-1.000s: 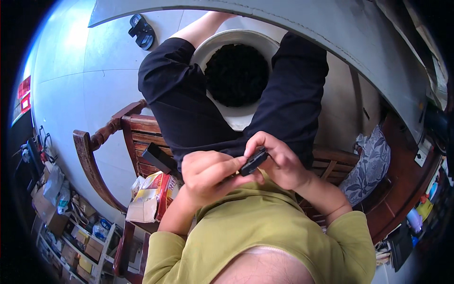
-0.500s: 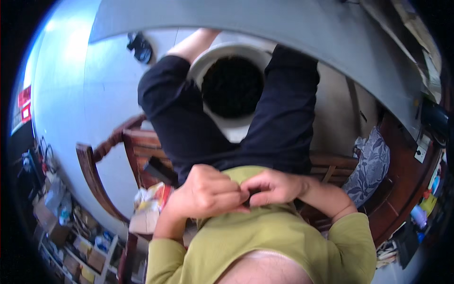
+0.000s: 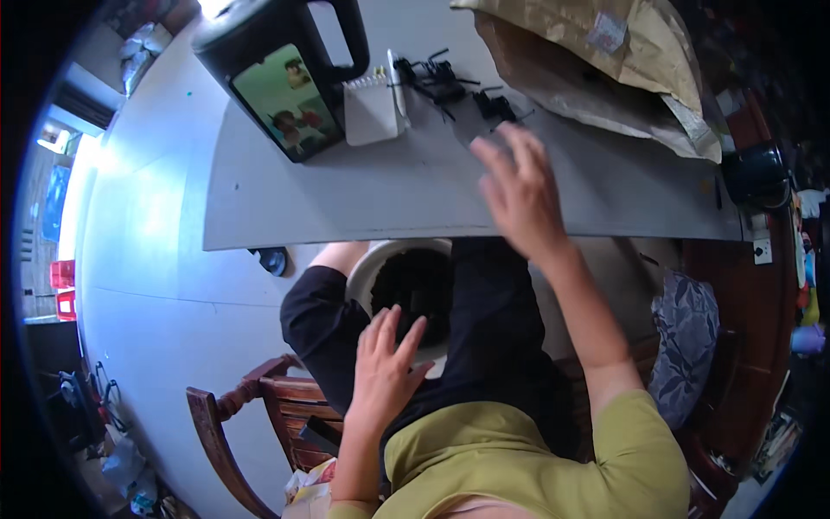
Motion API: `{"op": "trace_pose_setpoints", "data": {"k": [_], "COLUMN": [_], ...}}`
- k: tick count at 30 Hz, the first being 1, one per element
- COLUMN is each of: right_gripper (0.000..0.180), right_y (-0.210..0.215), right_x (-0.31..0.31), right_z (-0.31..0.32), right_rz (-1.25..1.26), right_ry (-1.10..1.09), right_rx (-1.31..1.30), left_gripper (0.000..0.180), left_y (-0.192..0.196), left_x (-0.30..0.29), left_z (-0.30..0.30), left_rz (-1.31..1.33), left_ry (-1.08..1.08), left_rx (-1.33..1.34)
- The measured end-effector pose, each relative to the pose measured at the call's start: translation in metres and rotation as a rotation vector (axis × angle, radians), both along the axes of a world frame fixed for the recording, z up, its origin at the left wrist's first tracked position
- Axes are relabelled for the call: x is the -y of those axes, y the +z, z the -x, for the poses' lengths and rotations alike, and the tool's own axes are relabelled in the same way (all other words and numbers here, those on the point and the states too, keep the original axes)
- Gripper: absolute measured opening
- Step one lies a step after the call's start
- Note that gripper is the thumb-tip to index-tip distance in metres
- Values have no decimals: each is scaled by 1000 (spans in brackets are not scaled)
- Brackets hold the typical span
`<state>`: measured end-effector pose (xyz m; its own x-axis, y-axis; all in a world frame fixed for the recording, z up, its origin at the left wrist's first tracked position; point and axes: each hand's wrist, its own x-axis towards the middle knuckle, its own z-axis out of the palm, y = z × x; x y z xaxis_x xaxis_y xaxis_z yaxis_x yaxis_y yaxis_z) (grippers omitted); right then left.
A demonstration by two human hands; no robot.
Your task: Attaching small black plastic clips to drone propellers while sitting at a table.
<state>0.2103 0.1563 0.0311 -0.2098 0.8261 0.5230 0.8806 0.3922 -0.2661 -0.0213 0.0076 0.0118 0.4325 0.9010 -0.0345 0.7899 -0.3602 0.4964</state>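
My right hand [image 3: 523,195] is raised over the front part of the grey table [image 3: 346,203], fingers spread, with nothing visible in it. Just beyond its fingertips lies a small black piece with thin legs [image 3: 497,105]. To the left of that is a loose cluster of similar black pieces [image 3: 437,82], whose exact kind I cannot make out. My left hand [image 3: 387,368] hovers above my lap, fingers apart and holding nothing visible. Behind it, between my legs and partly under the table, stands a pale bucket [image 3: 356,285] with dark contents.
A black jug-like container [image 3: 251,30] with a lit screen [image 3: 290,104] on its side stands at the table's left. Beside it are a spiral notepad [image 3: 373,117] and a white pen [image 3: 397,86]. A brown paper bag [image 3: 596,78] lies back right. A wooden chair [image 3: 212,428] is at lower left.
My hands were together at my waist, fingers pinched; now they are apart. The right has reached forward over the table, the left toward the bucket. The view has tilted up, showing the tabletop.
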Motion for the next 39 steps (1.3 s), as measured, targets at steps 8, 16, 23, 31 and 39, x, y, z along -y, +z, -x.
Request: {"op": "trace_pose_setpoints", "data": {"k": [8, 16, 23, 31, 39], "right_gripper": [14, 26, 44, 24, 26], "right_y": [-16, -10, -6, -4, -17], "right_x": [9, 132, 156, 166, 173], "right_z": [-28, 39, 47, 45, 42], "right_rz": [73, 813, 1238, 1038, 1026], "right_ry": [-46, 849, 638, 493, 568], "right_rx": [127, -1018, -1584, -1141, -1202], "left_gripper": [51, 28, 27, 19, 21], "left_y": [-8, 9, 19, 19, 13], "left_x": [17, 1, 9, 29, 35], "left_z": [7, -8, -1, -16, -13], "left_rz": [141, 313, 186, 395, 371], "left_ry": [74, 191, 59, 194, 239], "left_rx": [363, 1243, 1096, 1233, 1170]}}
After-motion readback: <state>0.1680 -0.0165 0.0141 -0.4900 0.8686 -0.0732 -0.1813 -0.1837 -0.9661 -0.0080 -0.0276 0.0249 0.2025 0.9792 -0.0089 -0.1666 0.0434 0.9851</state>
